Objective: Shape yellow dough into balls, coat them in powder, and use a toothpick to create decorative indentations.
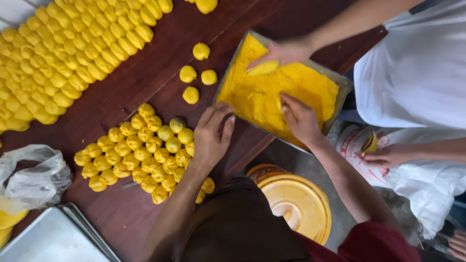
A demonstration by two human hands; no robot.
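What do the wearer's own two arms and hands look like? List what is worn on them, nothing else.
Both forearms are bare to the elbow, with no gloves, rings or watch visible on the left hand or the right hand. A dark red sleeve shows at the right upper arm.

This looks like a small food-making workshop or working kitchen rather than a home table. A dark wooden table [141,82] carries rows of yellow dough balls [63,53] massed at ten o'clock and a second cluster [141,155] near the centre, while a metal tray of yellow powder [272,92] sits at one o'clock. Steel trays [53,237] lie at seven o'clock, a lidded yellow bucket [296,204] at five o'clock, and a large white sack [412,170] at three o'clock.
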